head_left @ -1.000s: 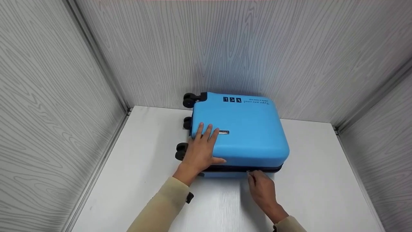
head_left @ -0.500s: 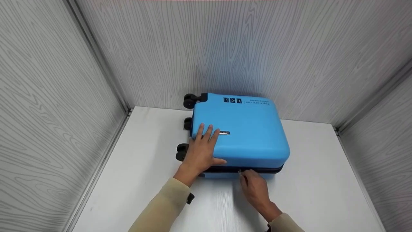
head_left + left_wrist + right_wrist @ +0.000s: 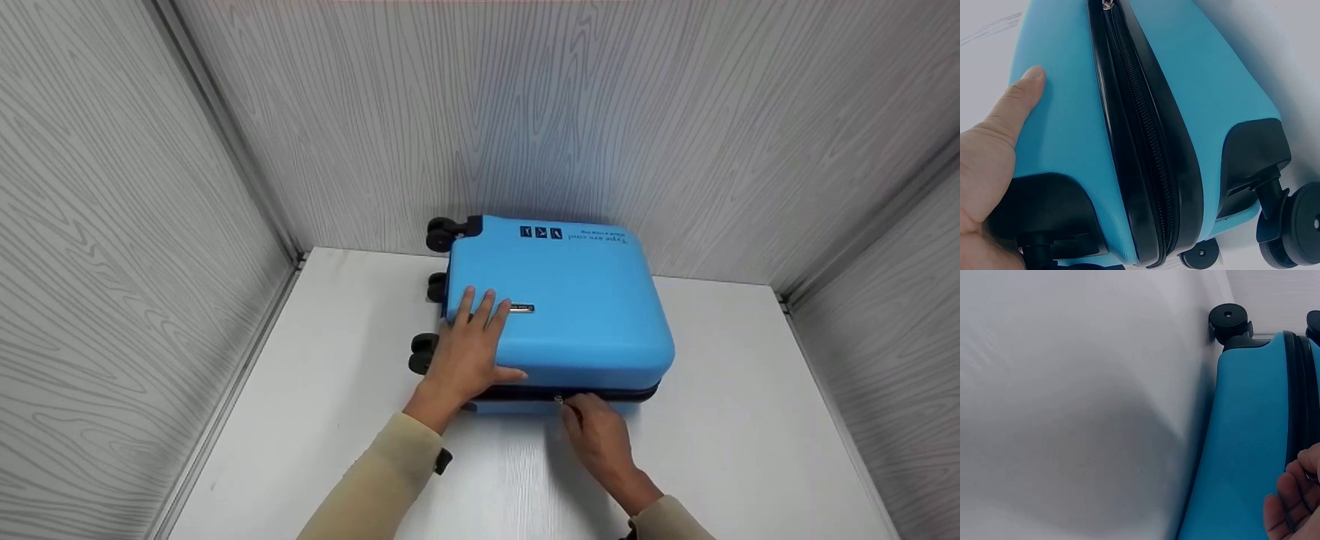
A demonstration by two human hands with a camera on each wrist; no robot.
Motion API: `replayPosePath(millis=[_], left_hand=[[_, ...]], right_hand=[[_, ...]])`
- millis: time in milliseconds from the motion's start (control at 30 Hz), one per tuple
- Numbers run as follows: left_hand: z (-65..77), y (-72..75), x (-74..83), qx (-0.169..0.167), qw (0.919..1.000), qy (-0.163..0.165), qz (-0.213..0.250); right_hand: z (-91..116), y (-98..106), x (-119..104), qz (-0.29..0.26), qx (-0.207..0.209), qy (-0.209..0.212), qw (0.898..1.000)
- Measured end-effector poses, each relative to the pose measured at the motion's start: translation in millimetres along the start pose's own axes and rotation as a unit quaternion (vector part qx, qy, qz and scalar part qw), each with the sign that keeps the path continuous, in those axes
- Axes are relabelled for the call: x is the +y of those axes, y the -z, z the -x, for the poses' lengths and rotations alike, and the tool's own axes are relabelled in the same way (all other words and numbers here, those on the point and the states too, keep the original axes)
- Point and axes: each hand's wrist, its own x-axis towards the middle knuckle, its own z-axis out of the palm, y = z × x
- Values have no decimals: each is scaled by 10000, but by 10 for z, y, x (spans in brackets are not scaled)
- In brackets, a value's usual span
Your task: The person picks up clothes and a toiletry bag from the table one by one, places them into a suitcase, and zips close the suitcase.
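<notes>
A blue hard-shell suitcase (image 3: 570,292) lies flat on the white surface, its black wheels toward the left. My left hand (image 3: 469,352) rests spread on the lid near the wheel end, with the thumb along the front side. Around the side runs a black zipper (image 3: 1143,112), its teeth meshed where the left wrist view shows them. At the front my right hand (image 3: 600,435) pinches the small metal zipper pull (image 3: 559,399). In the right wrist view, the curled fingers (image 3: 1286,495) lie beside the zipper band, and the pull is mostly hidden by them.
A grey wood-grain wall (image 3: 525,112) stands right behind the suitcase, with side walls at left and right. The white tabletop (image 3: 337,322) extends around the case. Black wheels (image 3: 441,234) stick out from its left end.
Over the last second my right hand has slid the zipper pull a short way left, stopping about half a second ago. My left hand has stayed on the lid.
</notes>
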Motion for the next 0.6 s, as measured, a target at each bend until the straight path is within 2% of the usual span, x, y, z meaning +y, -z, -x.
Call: replayPosePath(millis=[433, 600], left_hand=[[-6, 10, 4, -161, 9998, 51, 58], [-1, 6, -6, -123, 9999, 24, 20]], right_hand=[[-14, -5, -1, -81, -4, 167, 9998], [-14, -24, -10, -82, 98, 243, 9996]])
